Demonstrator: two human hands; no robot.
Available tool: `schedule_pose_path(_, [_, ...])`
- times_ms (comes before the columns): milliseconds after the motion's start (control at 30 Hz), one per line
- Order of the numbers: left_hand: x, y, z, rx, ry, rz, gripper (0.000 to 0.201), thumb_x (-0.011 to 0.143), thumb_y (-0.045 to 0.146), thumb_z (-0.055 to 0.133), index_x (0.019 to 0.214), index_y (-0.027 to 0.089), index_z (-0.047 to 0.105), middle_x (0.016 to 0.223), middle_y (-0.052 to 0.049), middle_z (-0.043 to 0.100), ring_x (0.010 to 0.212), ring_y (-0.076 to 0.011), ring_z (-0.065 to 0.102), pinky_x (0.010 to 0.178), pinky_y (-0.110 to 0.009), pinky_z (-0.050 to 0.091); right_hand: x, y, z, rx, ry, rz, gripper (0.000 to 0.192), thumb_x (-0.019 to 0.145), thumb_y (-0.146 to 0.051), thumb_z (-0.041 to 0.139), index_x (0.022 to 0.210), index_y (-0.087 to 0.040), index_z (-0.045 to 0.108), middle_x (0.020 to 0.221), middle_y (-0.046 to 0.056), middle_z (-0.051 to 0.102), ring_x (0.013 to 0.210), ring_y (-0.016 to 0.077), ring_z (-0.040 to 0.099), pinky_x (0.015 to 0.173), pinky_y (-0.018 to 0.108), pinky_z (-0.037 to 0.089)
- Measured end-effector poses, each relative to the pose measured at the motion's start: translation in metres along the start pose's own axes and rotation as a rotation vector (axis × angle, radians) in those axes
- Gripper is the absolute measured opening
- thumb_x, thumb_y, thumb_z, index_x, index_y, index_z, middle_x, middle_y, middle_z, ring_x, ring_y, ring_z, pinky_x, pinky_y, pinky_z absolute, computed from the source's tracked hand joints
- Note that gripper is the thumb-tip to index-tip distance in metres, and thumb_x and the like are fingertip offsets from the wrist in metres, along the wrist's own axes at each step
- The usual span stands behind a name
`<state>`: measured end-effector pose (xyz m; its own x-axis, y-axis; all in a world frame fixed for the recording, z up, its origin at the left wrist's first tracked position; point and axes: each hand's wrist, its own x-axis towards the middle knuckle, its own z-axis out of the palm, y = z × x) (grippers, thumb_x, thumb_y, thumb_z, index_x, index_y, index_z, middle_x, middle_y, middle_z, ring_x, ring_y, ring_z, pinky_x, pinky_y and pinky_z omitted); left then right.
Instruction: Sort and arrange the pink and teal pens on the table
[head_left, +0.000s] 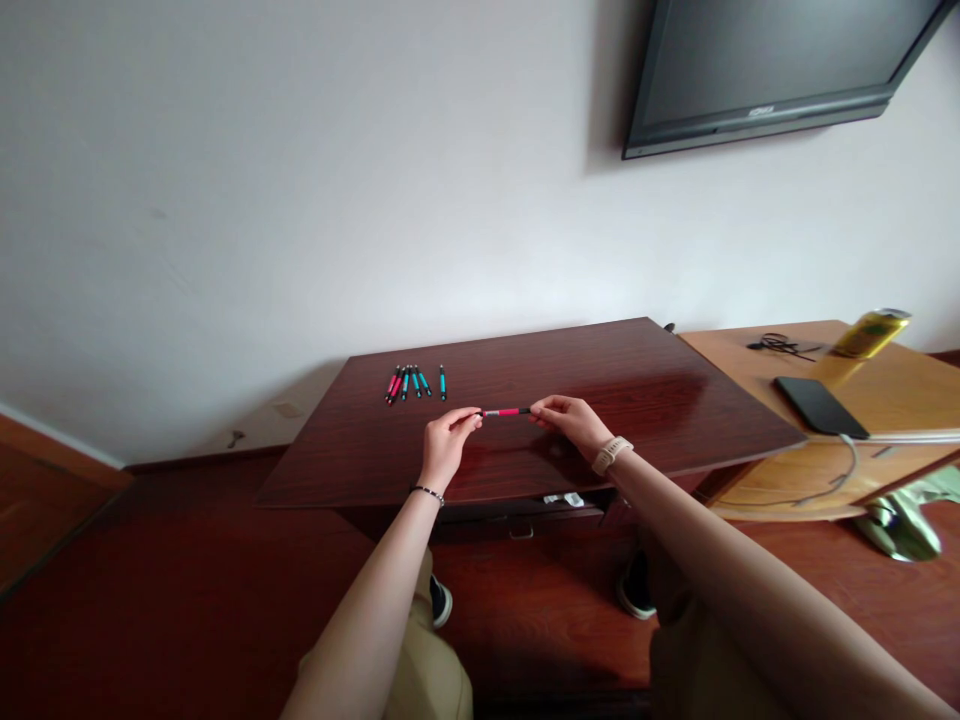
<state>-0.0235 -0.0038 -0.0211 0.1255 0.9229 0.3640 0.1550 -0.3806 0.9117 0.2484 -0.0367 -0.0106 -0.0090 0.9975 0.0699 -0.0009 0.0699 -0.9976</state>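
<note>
A pink pen (508, 412) with black ends is stretched level between my hands, above the dark wooden table (585, 360). My left hand (448, 437) pinches its left end. The fingertips of my right hand (571, 418) are closed on the right end. Beyond my left hand, several pens lie on the tabletop: a pink pen (395, 385) beside another at the left of the row, then several blue pens (416, 381). One blue pen (442, 382) lies a little apart to the right.
At the right, a lower wooden cabinet (750, 375) bears a phone (820, 405) with a white cable, a black cable (780, 346) and a yellow can (871, 334). A television (780, 70) hangs on the wall. Under the table front is a drawer handle (521, 534).
</note>
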Motion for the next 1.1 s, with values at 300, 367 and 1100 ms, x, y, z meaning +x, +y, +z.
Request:
schedule_pose_path(300, [0.0,0.003,0.002,-0.034,0.02,0.001,0.032,0.092,0.044,0.075,0.109,0.018,0.081,0.101,-0.011,0.082,0.093,-0.0243,0.079,0.09,-0.038,0.064,0.0,0.002,0.003,0.148,0.053,0.073,0.049,0.074,-0.063,0.087,0.091,-0.02,0.074,0.089,0.007,0.076,0.08,0.0181,0.068,0.076,0.03,0.056])
schedule_pose_path(367, [0.0,0.002,0.002,-0.036,0.02,0.001,0.032,0.091,0.044,0.076,0.109,0.017,0.081,0.101,-0.011,0.082,0.093,-0.0242,0.079,0.09,-0.038,0.064,0.0,0.004,0.001,0.132,0.055,0.059,0.05,0.071,-0.064,0.088,0.09,-0.02,0.073,0.085,0.006,0.075,0.077,0.0175,0.067,0.074,0.03,0.055])
schedule_pose_path(1100, [0.0,0.003,0.002,-0.03,0.01,-0.03,0.031,0.091,0.042,0.075,0.107,0.017,0.081,0.096,-0.011,0.082,0.089,-0.023,0.078,0.086,-0.036,0.063,0.004,0.006,-0.006,0.119,0.0,-0.066,0.059,0.074,-0.047,0.088,0.123,-0.024,0.064,0.088,-0.001,0.072,0.081,0.0171,0.066,0.077,0.03,0.051])
